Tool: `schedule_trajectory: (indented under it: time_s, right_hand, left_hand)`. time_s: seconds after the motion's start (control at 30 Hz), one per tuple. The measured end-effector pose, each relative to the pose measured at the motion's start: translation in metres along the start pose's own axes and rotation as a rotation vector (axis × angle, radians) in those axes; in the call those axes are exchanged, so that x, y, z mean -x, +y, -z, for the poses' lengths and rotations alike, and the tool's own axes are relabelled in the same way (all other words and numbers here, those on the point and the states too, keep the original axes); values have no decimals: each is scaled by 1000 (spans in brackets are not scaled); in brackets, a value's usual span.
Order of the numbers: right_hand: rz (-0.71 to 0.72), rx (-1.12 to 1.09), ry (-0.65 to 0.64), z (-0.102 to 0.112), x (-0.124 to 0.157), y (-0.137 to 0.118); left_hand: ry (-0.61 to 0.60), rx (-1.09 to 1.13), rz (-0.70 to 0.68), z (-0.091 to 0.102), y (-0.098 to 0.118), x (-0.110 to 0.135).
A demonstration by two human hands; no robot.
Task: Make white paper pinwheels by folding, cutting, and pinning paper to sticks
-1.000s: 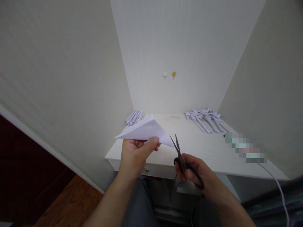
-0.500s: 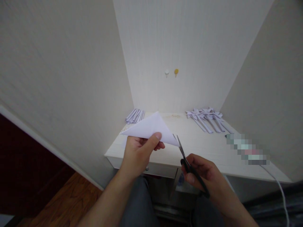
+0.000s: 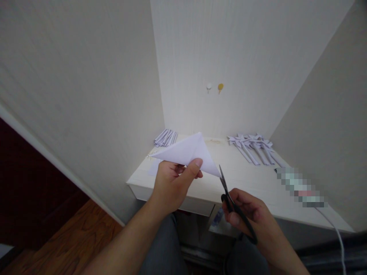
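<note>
My left hand (image 3: 176, 181) pinches a white sheet of paper (image 3: 183, 151) folded into a triangle, thumb on top and fingers beneath. My right hand (image 3: 249, 214) grips black-handled scissors (image 3: 229, 200), its fingers at the handle loops. The scissor blades point up and away, at the right-hand corner of the folded paper, and they look nearly closed. Whether they have cut into the corner is too small to tell. Both hands are above the front part of the white desk (image 3: 195, 191).
At the desk's back left lies a bundle of rolled paper sticks (image 3: 165, 138). Several paper pinwheels (image 3: 252, 145) with paper stems lie at the back right. A blurred-out device (image 3: 299, 187) with a white cable (image 3: 341, 244) is on the right. Two small hooks (image 3: 220, 87) hang on the back wall.
The scissor blades, spread apart around the paper's corner before, are now closer together there. The whole view has shifted slightly, with paper and hands a little further right.
</note>
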State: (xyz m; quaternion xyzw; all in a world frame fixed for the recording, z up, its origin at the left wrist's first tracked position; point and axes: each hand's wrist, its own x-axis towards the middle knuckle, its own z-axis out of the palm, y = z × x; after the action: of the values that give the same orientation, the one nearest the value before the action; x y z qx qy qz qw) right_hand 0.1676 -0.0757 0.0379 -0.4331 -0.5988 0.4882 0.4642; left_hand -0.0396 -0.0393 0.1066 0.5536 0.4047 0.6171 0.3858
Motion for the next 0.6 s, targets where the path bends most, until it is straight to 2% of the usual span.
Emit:
schedule_trajectory:
  time_s: [0.37,0.6]
  right_hand:
    - [-42,-13,-32,-3,-4,-14]
    - [-54,-2,-48,-4,-1,-16]
  left_hand:
    - [-66,-60,30,1,-8,0]
    - [-117,3,34,-1,-1,-1]
